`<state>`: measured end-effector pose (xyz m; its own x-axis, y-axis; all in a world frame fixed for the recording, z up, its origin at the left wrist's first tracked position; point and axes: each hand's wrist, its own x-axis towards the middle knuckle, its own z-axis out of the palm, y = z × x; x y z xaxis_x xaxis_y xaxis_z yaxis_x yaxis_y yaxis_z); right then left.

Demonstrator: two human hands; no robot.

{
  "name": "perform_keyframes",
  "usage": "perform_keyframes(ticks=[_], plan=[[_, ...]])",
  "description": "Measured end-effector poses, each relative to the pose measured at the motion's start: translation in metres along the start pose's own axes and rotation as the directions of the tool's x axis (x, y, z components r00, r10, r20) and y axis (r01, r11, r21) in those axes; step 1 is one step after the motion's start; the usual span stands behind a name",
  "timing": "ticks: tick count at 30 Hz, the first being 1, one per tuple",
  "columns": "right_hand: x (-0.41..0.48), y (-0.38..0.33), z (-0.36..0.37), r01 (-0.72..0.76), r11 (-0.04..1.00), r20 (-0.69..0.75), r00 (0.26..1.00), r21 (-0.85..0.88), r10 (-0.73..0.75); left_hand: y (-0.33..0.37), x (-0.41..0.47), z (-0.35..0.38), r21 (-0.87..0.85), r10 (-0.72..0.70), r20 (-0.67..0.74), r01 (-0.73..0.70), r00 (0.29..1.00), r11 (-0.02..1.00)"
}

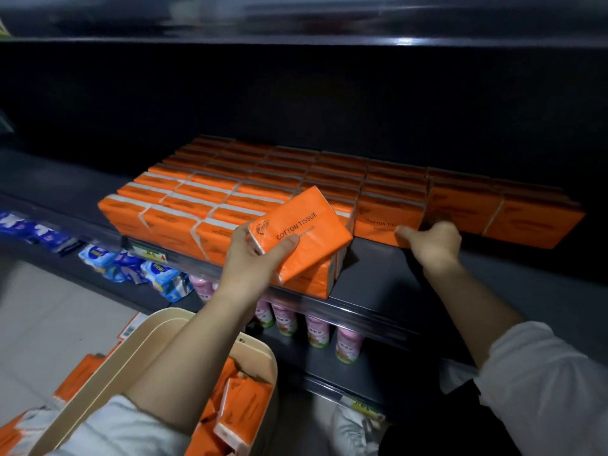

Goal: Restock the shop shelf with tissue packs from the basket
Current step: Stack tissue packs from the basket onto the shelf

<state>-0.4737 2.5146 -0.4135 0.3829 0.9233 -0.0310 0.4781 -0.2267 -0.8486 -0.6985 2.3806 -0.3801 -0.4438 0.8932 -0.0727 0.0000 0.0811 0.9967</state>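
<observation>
In the head view, the left hand (260, 258) grips one orange tissue pack (306, 232), with the thumb curled over its printed face and the fingers underneath. The pack is a flat, soft-edged rectangle in glossy film lettered "COTTON TISSUE". It is held tilted just above the front edge of the shelf (378, 268), a dark, matte, flat board with a clear strip along its lip. Directly under the held pack stands another orange pack (312, 281) at the shelf's front. Behind and to the left, the stocked packs (230, 189) stand on edge in tight rows, with pale seams showing along their tops. The right hand (434, 241) reaches in further right. Its thumb points left along the base of a front-row pack (385, 218) and its fingers are curled against the next pack along. It is blurred, so I cannot tell whether it grips anything or only touches. At bottom left sits the basket (263, 357), smooth cream plastic with a rounded rim. More orange basket packs (240, 396) lie jumbled inside it. A few loose packs (82, 370) lie on the pale floor (49, 307) beside it. On the lower shelf stand pink cylindrical cans (317, 327), and left of them lie crinkly blue-and-white packets (158, 271). Both forearms are bare below pale, soft sleeves (543, 373).
</observation>
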Motion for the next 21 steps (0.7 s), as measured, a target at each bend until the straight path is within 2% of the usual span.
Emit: perform_keyframes(ticks=[2, 4, 6, 7, 8, 10, 11, 12, 13, 15, 18, 21], plan=[[-0.002, -0.007, -0.008, 0.010, 0.996, -0.040, 0.999, 0.090, -0.006, 0.003, -0.003, 0.000, -0.014, 0.018, 0.006, -0.018, 1.000, 1.000], [-0.011, -0.019, -0.019, 0.116, 0.954, -0.056, 0.993, 0.275, -0.105, 0.008, -0.008, 0.002, -0.028, 0.069, 0.018, -0.068, 0.997, 0.997], [-0.033, -0.036, -0.030, 0.196, 0.849, 0.011, 0.973, 0.490, -0.231, 0.012, -0.014, 0.006, -0.011, 0.151, 0.054, -0.150, 0.987, 0.989], [-0.047, -0.043, -0.036, 0.184, 0.808, 0.114, 0.949, 0.560, -0.295, 0.015, -0.016, 0.009, 0.007, 0.190, 0.088, -0.192, 0.978, 0.981], [-0.060, -0.049, -0.040, 0.136, 0.784, 0.256, 0.899, 0.605, -0.354, 0.017, -0.019, 0.012, 0.029, 0.224, 0.131, -0.230, 0.966, 0.973], [-0.079, -0.049, -0.048, 0.050, 0.801, 0.516, 0.741, 0.597, -0.431, 0.020, -0.022, 0.018, 0.083, 0.276, 0.218, -0.300, 0.936, 0.950], [-0.083, -0.046, -0.052, 0.060, 0.820, 0.582, 0.675, 0.569, -0.453, 0.021, -0.022, 0.022, 0.131, 0.290, 0.258, -0.331, 0.922, 0.934], [-0.084, -0.041, -0.056, 0.081, 0.834, 0.607, 0.648, 0.546, -0.460, 0.021, -0.022, 0.024, 0.191, 0.291, 0.294, -0.354, 0.911, 0.915], [-0.082, -0.037, -0.060, 0.087, 0.842, 0.602, 0.660, 0.532, -0.449, 0.022, -0.022, 0.026, 0.240, 0.285, 0.325, -0.370, 0.902, 0.897], [-0.069, -0.029, -0.065, 0.054, 0.835, 0.532, 0.747, 0.548, -0.397, 0.022, -0.019, 0.027, 0.361, 0.279, 0.371, -0.414, 0.886, 0.836], [-0.039, -0.008, -0.067, -0.003, 0.835, 0.408, 0.873, 0.550, -0.266, 0.019, -0.010, 0.019, 0.631, 0.289, 0.412, -0.499, 0.864, 0.593], [-0.017, 0.011, -0.054, -0.010, 0.884, 0.324, 0.932, 0.468, -0.161, 0.010, -0.001, 0.007, 0.767, 0.256, 0.463, -0.529, 0.848, 0.363]])
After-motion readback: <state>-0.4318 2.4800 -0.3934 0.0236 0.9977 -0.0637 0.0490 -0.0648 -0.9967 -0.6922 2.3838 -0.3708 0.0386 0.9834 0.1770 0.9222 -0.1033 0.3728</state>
